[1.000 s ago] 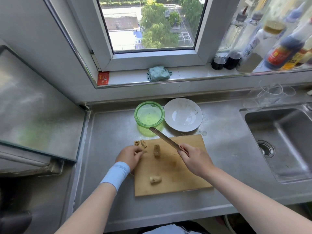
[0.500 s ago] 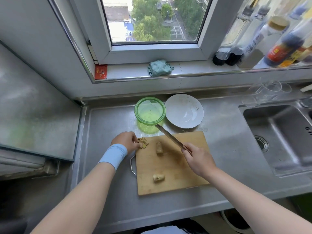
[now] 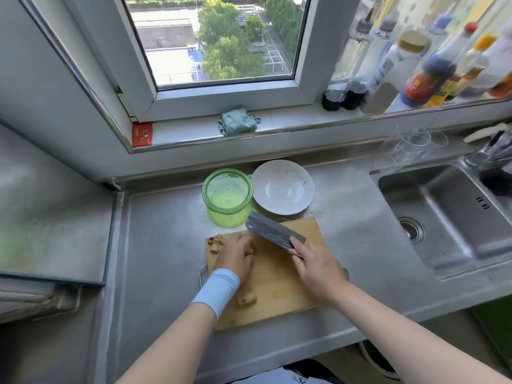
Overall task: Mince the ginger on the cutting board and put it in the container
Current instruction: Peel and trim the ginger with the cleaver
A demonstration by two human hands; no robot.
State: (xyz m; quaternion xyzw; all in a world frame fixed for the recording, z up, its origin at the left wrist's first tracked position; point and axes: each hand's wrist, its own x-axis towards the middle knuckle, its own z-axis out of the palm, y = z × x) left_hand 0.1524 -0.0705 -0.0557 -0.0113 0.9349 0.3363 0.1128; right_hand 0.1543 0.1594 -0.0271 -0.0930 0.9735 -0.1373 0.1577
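Bamboo cutting board [image 3: 279, 284] flat on counter, tan ginger chunk [image 3: 246, 298] near its front edge, small cut pieces [image 3: 216, 243] at far-left corner, empty green container [image 3: 227, 193] upright just beyond board.

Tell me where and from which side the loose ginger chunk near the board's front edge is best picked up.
Pinch the ginger chunk across its short sides, from above. It lies flat and alone on the cutting board, clear of the left hand and the cleaver.
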